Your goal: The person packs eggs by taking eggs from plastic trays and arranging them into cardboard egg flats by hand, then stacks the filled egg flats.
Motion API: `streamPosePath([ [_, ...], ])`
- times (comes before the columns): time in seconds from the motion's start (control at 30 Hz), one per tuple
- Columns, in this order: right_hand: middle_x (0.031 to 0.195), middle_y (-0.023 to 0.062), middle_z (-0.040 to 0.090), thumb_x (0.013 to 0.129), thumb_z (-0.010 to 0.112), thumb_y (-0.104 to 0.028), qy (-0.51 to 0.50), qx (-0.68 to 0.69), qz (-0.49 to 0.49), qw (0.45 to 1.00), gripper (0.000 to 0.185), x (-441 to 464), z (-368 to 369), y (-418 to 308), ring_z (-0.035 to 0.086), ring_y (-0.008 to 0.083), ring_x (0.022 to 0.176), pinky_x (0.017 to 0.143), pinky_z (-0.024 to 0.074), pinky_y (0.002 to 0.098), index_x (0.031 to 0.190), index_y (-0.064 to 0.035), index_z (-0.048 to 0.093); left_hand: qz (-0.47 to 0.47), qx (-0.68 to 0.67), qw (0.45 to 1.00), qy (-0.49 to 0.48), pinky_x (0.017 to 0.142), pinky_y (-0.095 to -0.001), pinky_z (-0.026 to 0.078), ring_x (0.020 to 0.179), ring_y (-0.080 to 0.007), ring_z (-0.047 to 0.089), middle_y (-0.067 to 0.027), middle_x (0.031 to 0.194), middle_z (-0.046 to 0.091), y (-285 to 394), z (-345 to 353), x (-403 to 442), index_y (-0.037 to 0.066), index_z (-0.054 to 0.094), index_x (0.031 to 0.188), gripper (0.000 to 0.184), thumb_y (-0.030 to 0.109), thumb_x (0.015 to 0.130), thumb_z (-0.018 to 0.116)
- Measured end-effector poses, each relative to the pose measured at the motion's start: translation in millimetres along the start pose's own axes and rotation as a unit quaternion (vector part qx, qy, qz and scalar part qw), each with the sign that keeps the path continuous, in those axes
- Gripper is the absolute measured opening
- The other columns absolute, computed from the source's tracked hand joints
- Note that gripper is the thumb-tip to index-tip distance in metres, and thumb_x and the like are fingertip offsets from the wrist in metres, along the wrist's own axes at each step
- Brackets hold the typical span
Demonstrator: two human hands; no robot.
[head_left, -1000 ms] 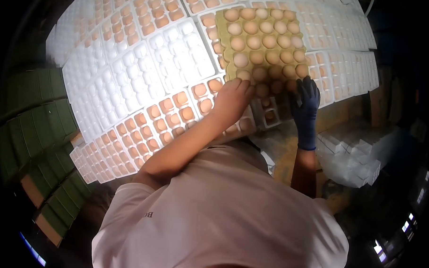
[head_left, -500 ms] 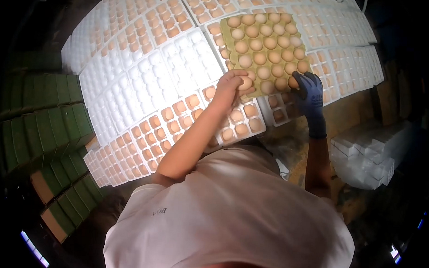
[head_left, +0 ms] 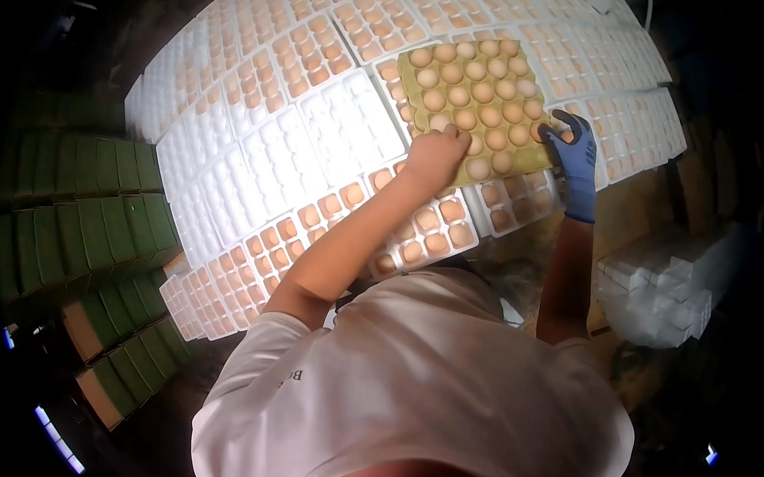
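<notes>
A yellowish pulp egg tray (head_left: 447, 184) full of brown eggs (head_left: 490, 116) rests on top of white egg trays. My bare left hand (head_left: 439, 159) is curled over its near left corner, fingers closed; the egg they grip is hidden behind the knuckles. At the tray's right edge, my right hand (head_left: 573, 148) wears a blue and black glove, its thumb and fingers bent around a pale patch that looks like an egg, mostly covered. One pocket in the near row beside it shows no egg. White plastic trays (head_left: 437, 228) holding eggs lie just under and in front of both hands.
Rows of white trays (head_left: 353, 111) spread across the wide surface, some with bare pockets at left, others filled. Green boxes (head_left: 71, 236) are stacked at far left. A plastic-wrapped white bundle (head_left: 658, 290) sits at lower right.
My left hand has moved right, over the pulp tray's corner, covering the egg seen in its fingers before. My right hand has drawn off to the right, and an egg beneath it is gone from its pocket.
</notes>
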State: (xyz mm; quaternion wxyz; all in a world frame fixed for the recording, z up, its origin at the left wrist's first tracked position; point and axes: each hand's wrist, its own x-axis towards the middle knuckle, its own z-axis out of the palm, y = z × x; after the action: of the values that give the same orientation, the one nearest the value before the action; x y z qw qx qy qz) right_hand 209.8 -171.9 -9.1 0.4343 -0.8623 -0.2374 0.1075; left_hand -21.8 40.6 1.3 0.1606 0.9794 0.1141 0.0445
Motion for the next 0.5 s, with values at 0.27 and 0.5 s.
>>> streamPosePath([
  [0.27, 0.116, 0.0145, 0.072, 0.075, 0.083, -0.033, -0.091, -0.261, -0.123, 0.953, 0.065, -3, 6, -19, 0.068, 0.0342, 0.108, 0.098, 0.0529, 0.0435, 0.133, -0.0093, 0.067, -0.231, -0.779, 0.582, -0.046, 0.06, -0.0292, 0.056, 0.074, -0.0178, 0.068, -0.0056, 0.103, 0.067, -30, -4, -26, 0.01, 0.062, 0.134, 0.042, 0.039, 0.107, 0.049],
  [0.5, 0.112, 0.0109, 0.073, 0.083, 0.079, -0.038, -0.145, -0.203, 0.033, 0.968, 0.053, 12, -4, -26, 0.07, 0.0211, 0.096, 0.078, 0.0563, 0.0366, 0.127, -0.0093, 0.07, -0.201, -0.842, 0.498, -0.048, 0.054, -0.0314, 0.053, 0.07, -0.0162, 0.064, -0.0041, 0.095, 0.066, -22, 3, -31, 0.009, 0.062, 0.123, 0.041, 0.045, 0.108, 0.048],
])
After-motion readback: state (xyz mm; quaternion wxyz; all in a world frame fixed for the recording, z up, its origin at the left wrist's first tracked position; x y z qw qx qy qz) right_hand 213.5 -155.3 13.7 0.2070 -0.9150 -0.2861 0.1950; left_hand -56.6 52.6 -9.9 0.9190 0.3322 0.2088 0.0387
